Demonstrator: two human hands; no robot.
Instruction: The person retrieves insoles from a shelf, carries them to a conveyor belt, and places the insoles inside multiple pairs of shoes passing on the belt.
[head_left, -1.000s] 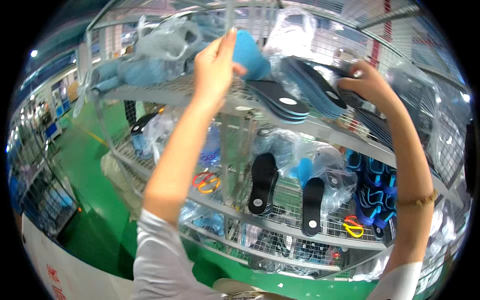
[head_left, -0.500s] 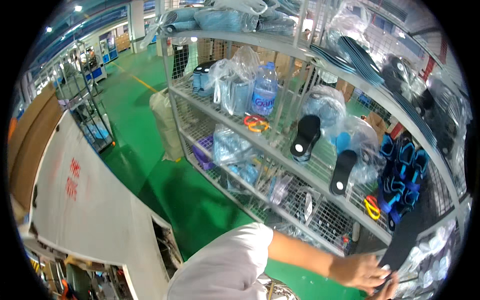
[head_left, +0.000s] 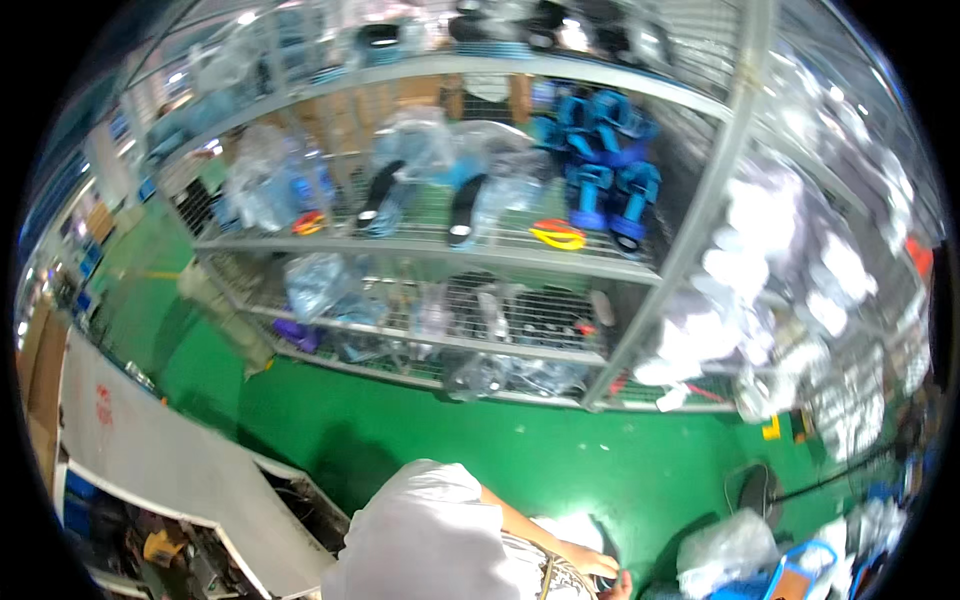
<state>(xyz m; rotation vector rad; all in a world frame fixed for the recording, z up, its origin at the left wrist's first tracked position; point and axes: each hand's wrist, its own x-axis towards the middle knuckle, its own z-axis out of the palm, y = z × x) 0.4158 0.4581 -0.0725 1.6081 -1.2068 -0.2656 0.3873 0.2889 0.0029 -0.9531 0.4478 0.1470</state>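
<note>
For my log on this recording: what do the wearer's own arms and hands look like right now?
The left arm has a loose, plain white sleeve that leaves the forearm bare. The left hand wears no glove. Of the right hand, only a bare bit shows at the lower edge; its sleeve can't be made out.

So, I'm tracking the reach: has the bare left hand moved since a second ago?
Yes: down and back from the grey metal rack's upper shelf; the bare left hand is now near the body.
</note>
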